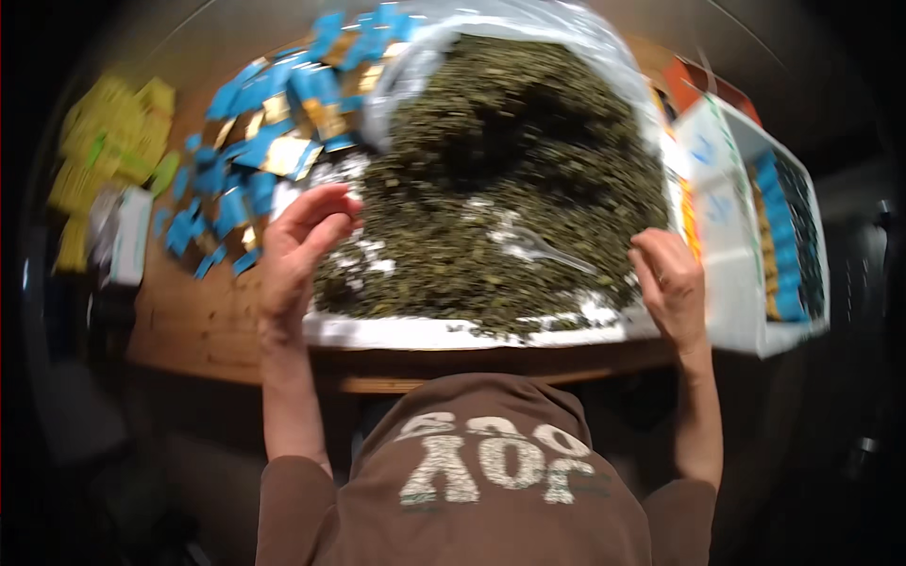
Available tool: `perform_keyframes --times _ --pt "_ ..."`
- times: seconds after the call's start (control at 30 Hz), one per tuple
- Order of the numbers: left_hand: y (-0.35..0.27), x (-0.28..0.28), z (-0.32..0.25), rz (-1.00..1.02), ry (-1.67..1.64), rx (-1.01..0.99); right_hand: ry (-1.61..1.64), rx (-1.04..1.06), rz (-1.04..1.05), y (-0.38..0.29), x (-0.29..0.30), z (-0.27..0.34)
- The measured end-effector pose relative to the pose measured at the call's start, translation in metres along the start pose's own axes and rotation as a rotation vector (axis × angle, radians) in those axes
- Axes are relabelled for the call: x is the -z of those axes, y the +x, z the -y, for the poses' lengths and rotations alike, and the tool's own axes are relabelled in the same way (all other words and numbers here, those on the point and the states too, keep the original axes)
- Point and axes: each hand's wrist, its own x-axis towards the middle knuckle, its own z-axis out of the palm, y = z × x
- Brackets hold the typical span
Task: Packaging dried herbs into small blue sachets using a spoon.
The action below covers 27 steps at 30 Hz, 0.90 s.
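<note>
A wide heap of dried green leaves, probably loose tea, spreads over a white tray or sheet in front of me. At its left edge is my left hand, raised, with the fingers curled and their tips close to the thumb. Beside the right edge hovers my right hand, loosely curled with its fingertips towards the leaves. Blur hides whether either hand pinches something small. Between the hands, a clear plastic scoop or spoon lies on the leaves. Behind, the heap rises into an opened clear plastic bag.
Many blue and gold packets lie scattered on the wooden table to the left. Further left are yellow packets and a small white box. A white foam box at right holds blue packets; an orange box stands behind.
</note>
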Motion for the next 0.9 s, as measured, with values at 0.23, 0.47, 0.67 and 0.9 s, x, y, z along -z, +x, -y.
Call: perform_keyframes --times 0.23,0.47,0.67,0.9 --pt "-0.04 0.086 0.023 -0.591 0.436 -0.083 0.081 -0.026 0.143 0.013 -0.084 0.019" --pt "-0.032 0.141 0.053 -0.694 0.533 0.026 0.112 -0.094 0.124 0.009 -0.087 0.032" --pt "0.016 0.139 0.056 -0.53 0.864 0.04 0.094 -0.102 0.135 -0.002 -0.089 0.033" --pt "0.021 0.139 0.054 -0.505 0.465 -0.024 0.032 -0.137 0.104 -0.005 -0.085 0.055"
